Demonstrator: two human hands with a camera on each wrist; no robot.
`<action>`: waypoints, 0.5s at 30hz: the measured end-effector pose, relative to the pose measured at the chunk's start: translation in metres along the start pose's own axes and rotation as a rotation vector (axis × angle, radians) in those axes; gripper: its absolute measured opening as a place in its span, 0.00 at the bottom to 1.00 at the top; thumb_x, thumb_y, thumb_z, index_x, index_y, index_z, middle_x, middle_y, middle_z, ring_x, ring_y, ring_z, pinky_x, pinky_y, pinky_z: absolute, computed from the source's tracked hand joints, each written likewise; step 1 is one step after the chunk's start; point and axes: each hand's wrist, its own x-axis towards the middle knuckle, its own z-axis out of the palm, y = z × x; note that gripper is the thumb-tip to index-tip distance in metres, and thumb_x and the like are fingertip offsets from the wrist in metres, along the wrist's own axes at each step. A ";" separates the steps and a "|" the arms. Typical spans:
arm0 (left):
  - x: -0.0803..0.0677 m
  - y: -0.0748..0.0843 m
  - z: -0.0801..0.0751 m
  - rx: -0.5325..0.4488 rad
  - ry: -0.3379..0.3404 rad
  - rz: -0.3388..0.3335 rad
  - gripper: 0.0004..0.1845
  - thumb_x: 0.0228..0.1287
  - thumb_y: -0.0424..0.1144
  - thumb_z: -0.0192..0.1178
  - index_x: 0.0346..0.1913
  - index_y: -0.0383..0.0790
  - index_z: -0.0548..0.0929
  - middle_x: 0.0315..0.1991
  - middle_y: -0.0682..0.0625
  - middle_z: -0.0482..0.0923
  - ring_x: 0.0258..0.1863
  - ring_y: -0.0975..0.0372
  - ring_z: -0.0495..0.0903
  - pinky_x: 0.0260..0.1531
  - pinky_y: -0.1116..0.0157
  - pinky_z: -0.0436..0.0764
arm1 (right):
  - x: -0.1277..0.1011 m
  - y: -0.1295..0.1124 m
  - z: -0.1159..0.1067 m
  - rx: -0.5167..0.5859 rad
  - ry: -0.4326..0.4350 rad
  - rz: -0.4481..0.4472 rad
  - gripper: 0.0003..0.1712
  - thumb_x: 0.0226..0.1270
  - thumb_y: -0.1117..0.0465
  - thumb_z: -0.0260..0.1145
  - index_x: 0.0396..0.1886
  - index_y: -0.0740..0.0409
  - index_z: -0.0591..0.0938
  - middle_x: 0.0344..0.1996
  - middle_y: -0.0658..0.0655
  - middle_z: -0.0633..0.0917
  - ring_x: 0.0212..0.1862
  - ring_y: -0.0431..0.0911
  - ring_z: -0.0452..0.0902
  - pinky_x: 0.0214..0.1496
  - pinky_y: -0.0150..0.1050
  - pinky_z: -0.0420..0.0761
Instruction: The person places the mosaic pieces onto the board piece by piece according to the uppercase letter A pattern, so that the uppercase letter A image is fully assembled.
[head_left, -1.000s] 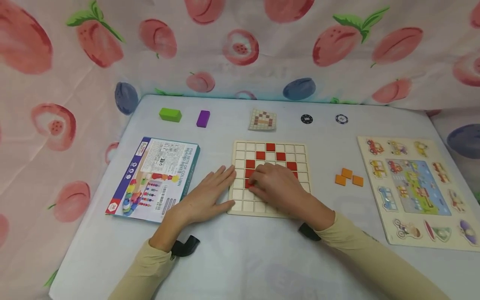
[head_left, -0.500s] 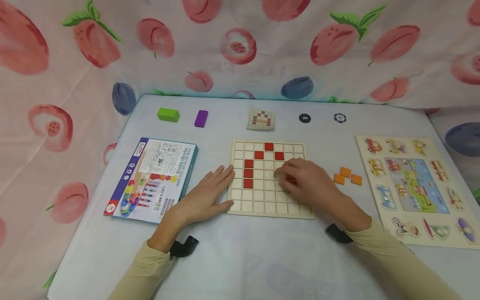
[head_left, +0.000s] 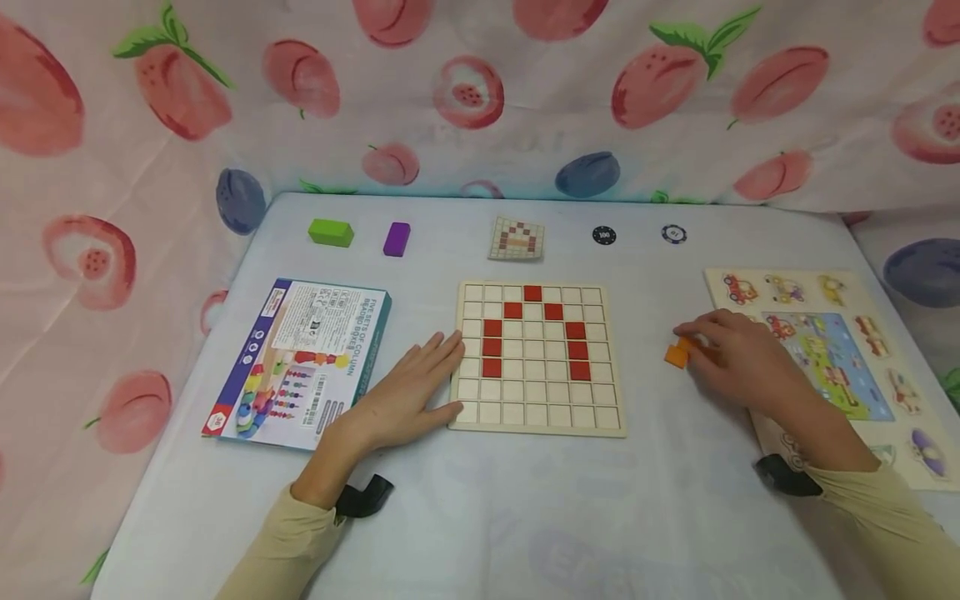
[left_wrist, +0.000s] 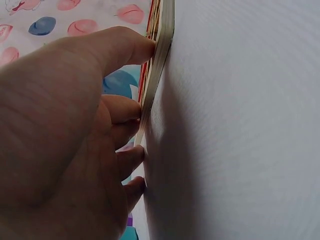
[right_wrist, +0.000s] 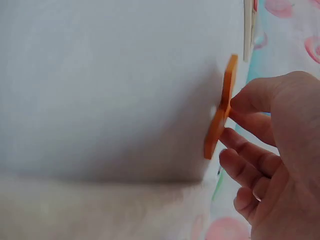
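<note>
The right hand [head_left: 738, 360] is on the table to the right of the grid board [head_left: 537, 358], its fingers [right_wrist: 246, 102] curled onto the orange tiles [head_left: 677, 353] there; whether they already pinch one cannot be told. The left hand [head_left: 405, 393] lies flat, fingers straight and together, pressed against the board's left edge. The tiles lie touching, so a loose pinch could drag a neighbour along or drop one. If the left hand eases off, a nudge could shift the board and unseat the red tiles [head_left: 492, 347]
</note>
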 end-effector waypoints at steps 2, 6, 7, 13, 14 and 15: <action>0.000 -0.001 0.000 -0.002 0.004 0.003 0.45 0.76 0.51 0.61 0.86 0.38 0.53 0.90 0.49 0.43 0.90 0.49 0.42 0.89 0.44 0.48 | -0.002 0.003 -0.001 -0.017 0.006 -0.008 0.20 0.71 0.61 0.70 0.62 0.54 0.87 0.57 0.68 0.84 0.56 0.63 0.80 0.56 0.66 0.83; -0.001 -0.001 0.000 -0.006 0.002 0.002 0.45 0.77 0.51 0.61 0.86 0.39 0.52 0.90 0.49 0.43 0.90 0.49 0.41 0.89 0.44 0.47 | -0.005 0.004 -0.004 -0.054 0.017 -0.009 0.21 0.69 0.60 0.72 0.61 0.53 0.87 0.53 0.66 0.85 0.47 0.58 0.81 0.48 0.59 0.84; -0.001 -0.001 0.000 -0.007 -0.001 0.001 0.45 0.77 0.51 0.61 0.87 0.39 0.52 0.90 0.49 0.42 0.90 0.49 0.41 0.89 0.44 0.47 | -0.005 0.004 -0.004 -0.060 0.017 -0.005 0.22 0.68 0.59 0.73 0.61 0.54 0.87 0.52 0.66 0.86 0.45 0.56 0.80 0.45 0.56 0.83; 0.000 0.000 -0.001 -0.011 -0.010 -0.005 0.45 0.77 0.51 0.60 0.87 0.40 0.51 0.90 0.49 0.42 0.90 0.50 0.41 0.89 0.45 0.47 | -0.005 0.004 -0.004 -0.076 -0.009 0.011 0.23 0.67 0.57 0.75 0.60 0.56 0.88 0.46 0.62 0.87 0.39 0.51 0.78 0.38 0.43 0.77; 0.000 0.000 -0.001 -0.011 -0.011 -0.006 0.45 0.77 0.51 0.60 0.87 0.40 0.51 0.90 0.49 0.42 0.90 0.50 0.41 0.89 0.45 0.47 | -0.004 0.004 -0.004 -0.077 -0.011 0.011 0.23 0.67 0.57 0.75 0.60 0.56 0.88 0.46 0.62 0.87 0.38 0.51 0.78 0.38 0.43 0.77; 0.000 0.000 -0.001 -0.011 -0.012 -0.007 0.45 0.77 0.51 0.60 0.87 0.40 0.51 0.90 0.49 0.42 0.90 0.50 0.41 0.89 0.45 0.47 | -0.004 0.004 -0.004 -0.081 -0.010 0.011 0.23 0.66 0.57 0.76 0.60 0.56 0.88 0.46 0.62 0.88 0.39 0.51 0.79 0.38 0.43 0.78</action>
